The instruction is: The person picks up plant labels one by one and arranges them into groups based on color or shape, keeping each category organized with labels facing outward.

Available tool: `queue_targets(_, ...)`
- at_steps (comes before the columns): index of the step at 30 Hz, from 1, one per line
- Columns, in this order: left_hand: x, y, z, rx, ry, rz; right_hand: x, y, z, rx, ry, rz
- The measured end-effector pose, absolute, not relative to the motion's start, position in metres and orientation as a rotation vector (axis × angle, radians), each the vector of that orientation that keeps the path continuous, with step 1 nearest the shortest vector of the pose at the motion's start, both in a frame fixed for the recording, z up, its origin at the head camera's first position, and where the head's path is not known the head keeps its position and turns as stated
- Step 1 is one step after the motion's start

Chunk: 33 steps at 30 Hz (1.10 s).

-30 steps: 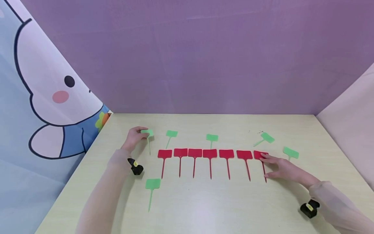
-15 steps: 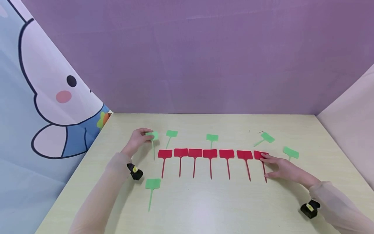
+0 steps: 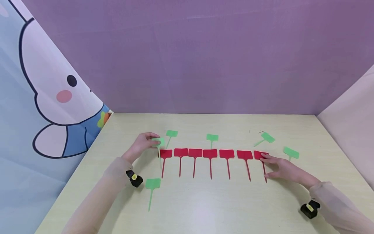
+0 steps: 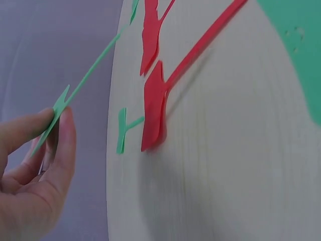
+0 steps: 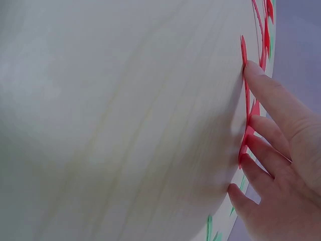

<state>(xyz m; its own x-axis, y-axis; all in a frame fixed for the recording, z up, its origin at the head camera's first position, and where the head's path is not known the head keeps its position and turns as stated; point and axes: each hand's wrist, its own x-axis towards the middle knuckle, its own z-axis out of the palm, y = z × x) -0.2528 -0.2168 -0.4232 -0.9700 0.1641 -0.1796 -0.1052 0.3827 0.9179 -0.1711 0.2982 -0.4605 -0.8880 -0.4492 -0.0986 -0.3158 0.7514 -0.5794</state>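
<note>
A pale wood-grain worktop (image 3: 204, 201) stands before a plain purple wall (image 3: 204, 58). The left hand (image 3: 142, 144) pinches a green plastic T-shaped plant label (image 3: 159, 143); the right hand (image 3: 284, 169), its grip flat and open, presses a red plastic T-shaped plant label (image 3: 259, 155).

I see thin, sheer, pale pinkish long sleeves (image 3: 336, 198) covering both of the person's arms down to the wrists. Strapped under each wrist is a small black camera unit (image 3: 134, 178) with a yellow marking; the other one (image 3: 309, 207) matches. Both hands are bare.
</note>
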Motion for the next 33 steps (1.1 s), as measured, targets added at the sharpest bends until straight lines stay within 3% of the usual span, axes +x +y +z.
queue_targets(33, -0.212, -0.194, -0.427, 0.121, 2.317, 1.470, -0.173, 0.300, -0.464, -0.620, 2.704, -0.842)
